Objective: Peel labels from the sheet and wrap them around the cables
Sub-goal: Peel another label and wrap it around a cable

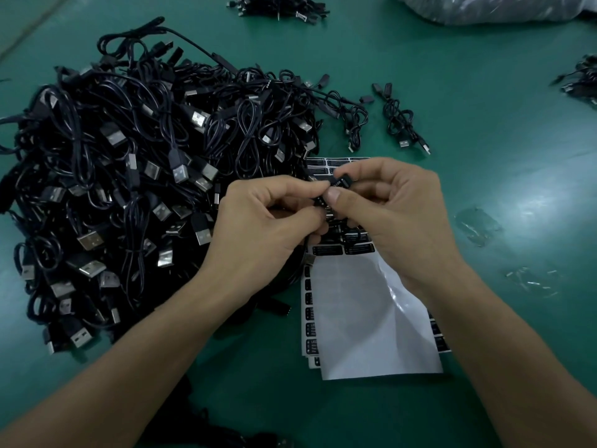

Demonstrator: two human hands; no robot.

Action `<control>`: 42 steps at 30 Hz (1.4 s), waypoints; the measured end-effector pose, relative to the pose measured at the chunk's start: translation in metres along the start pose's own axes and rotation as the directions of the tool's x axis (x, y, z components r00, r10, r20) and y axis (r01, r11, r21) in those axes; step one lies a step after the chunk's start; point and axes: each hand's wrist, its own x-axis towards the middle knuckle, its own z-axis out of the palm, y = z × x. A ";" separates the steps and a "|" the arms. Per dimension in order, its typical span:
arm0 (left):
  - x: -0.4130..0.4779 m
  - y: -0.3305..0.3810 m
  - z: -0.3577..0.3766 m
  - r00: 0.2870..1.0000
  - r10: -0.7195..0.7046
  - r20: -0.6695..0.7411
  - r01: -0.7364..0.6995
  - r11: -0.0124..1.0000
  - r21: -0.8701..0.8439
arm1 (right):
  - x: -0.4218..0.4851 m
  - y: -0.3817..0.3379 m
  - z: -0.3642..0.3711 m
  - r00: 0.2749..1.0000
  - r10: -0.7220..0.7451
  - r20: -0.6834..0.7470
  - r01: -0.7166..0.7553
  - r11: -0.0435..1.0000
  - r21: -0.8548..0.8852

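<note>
Pinching the floppy cable (303, 258), left hand (268, 221) steadies it while right hand (397, 215) nips the limp, sticky label (339, 182), probably safest at its edges.

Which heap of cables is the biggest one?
The left heap: it sprawls wide, while the top bunch and the right bunch are tiny.

One wide-angle camera, worn on the person's head, is looking forward and steeply down at the green table (484, 108). It is sitting close above the left hand (258, 227) and right hand (397, 215), which are meeting mid-frame.
</note>
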 end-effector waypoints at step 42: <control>-0.007 -0.004 -0.001 0.983 0.181 -0.031 -0.154 0.906 0.394 | 0.004 0.007 -0.001 0.993 0.059 0.099 -0.071 0.990 0.122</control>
